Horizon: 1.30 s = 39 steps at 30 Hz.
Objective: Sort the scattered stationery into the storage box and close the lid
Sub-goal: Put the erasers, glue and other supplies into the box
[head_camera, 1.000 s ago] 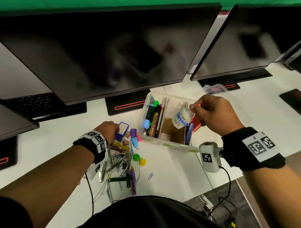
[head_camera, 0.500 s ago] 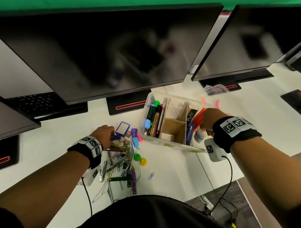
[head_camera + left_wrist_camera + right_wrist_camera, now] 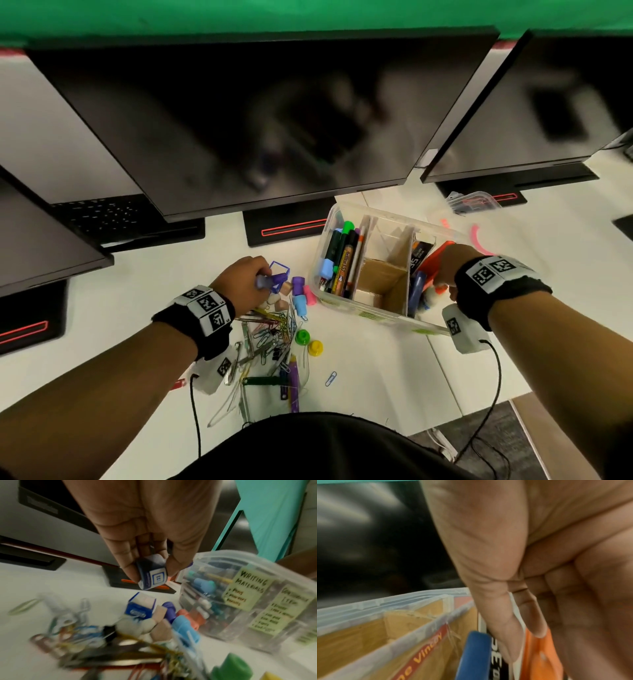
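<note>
The clear storage box (image 3: 376,313) stands open on the white desk, with markers in its left compartment and labels on its front (image 3: 247,591). My right hand (image 3: 445,270) is down in the right compartment, fingers (image 3: 530,601) curled on the top of a white glue bottle (image 3: 432,297) with an orange cap (image 3: 539,655). Left of the box, my left hand (image 3: 263,279) pinches a blue-and-white eraser (image 3: 154,580) just above the scattered pile. A second eraser (image 3: 140,608) lies below it. The box's cardboard dividers (image 3: 399,619) show beside the right hand.
Paper clips and binder clips (image 3: 270,335), green (image 3: 302,336) and yellow (image 3: 315,347) caps, a purple pen (image 3: 294,380) and a loose clip (image 3: 331,378) lie in front of me. The clear lid (image 3: 474,202) lies behind the box. Monitors (image 3: 239,120) overhang the desk's back.
The right hand has carried the glue bottle from above the box down into the right compartment. The left hand has stayed at the pile and holds an eraser a little above it.
</note>
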Tool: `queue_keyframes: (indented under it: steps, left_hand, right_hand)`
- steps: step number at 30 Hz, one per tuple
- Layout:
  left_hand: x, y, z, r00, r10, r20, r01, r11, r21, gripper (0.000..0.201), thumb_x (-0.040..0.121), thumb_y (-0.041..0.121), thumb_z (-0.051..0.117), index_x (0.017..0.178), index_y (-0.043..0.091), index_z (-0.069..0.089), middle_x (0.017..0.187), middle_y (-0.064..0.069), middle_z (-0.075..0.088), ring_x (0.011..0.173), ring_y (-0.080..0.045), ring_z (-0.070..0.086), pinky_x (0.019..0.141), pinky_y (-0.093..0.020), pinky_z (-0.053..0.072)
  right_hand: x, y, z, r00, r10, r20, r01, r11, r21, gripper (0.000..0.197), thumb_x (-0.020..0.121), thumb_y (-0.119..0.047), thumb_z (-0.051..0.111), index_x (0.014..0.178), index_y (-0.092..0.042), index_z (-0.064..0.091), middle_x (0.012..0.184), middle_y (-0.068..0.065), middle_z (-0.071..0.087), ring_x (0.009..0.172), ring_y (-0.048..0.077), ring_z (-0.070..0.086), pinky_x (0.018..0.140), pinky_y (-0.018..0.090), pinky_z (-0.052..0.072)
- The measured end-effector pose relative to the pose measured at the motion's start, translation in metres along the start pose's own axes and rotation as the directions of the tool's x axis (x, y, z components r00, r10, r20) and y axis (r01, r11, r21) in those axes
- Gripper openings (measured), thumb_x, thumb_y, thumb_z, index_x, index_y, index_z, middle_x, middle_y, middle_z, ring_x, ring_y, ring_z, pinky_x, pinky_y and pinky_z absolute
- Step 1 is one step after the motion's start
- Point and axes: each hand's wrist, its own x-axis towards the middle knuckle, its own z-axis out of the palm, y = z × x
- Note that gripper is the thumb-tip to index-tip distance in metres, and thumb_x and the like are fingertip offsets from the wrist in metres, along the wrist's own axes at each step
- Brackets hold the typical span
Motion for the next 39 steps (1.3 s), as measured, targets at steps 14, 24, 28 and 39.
queue_keyframes:
  steps: [14,24,28,39]
  left_hand:
    - [-0.009,0.077,-0.005,0.962,0.207,-0.175,-0.256,0.908,-0.331,0.022,0.079,0.012,0.069,0.099,0.019,0.062,0.1,0.001,0.06,0.09,-0.015,0.059,0.076,-0.029,0.054]
    - [-0.009,0.062,-0.004,0.943,0.324,0.074,-0.328,0.943,0.053,0.038,0.083,0.034,0.066,0.12,0.026,0.061,0.136,0.01,0.051,0.127,-0.012,0.042,0.11,-0.031,0.033]
    - [-0.006,0.058,-0.002,0.931,0.348,0.111,-0.36,0.926,0.117,0.028,0.088,0.03,0.061,0.115,0.028,0.065,0.142,0.013,0.046,0.132,-0.012,0.037,0.109,-0.027,0.027]
    - [-0.011,0.062,0.001,0.934,0.321,0.155,-0.345,0.923,0.17,0.032,0.095,0.031,0.049,0.124,0.025,0.059,0.154,0.007,0.029,0.144,-0.008,0.021,0.116,-0.023,0.018]
  right_hand:
    - [-0.065,-0.102,0.008,0.857,-0.443,-0.264,0.502,0.602,0.621,0.023,0.082,-0.017,0.07,0.104,-0.013,0.064,0.087,0.007,0.066,0.071,0.017,0.063,0.064,0.026,0.057]
    - [-0.062,-0.054,-0.036,0.819,-0.423,-0.388,0.513,0.842,0.165,0.016,0.075,-0.026,0.072,0.079,-0.015,0.061,0.076,0.004,0.06,0.071,0.022,0.054,0.058,0.024,0.041]
    - [-0.051,-0.026,-0.041,0.91,-0.334,-0.247,0.326,0.942,-0.073,0.024,0.063,-0.025,0.076,0.08,-0.012,0.065,0.078,0.006,0.063,0.071,0.022,0.057,0.05,0.02,0.04]
    - [-0.016,-0.015,0.012,0.974,-0.142,0.178,0.204,0.892,-0.404,0.036,0.073,-0.018,0.074,0.108,-0.014,0.067,0.089,-0.003,0.066,0.085,0.016,0.062,0.071,0.023,0.052]
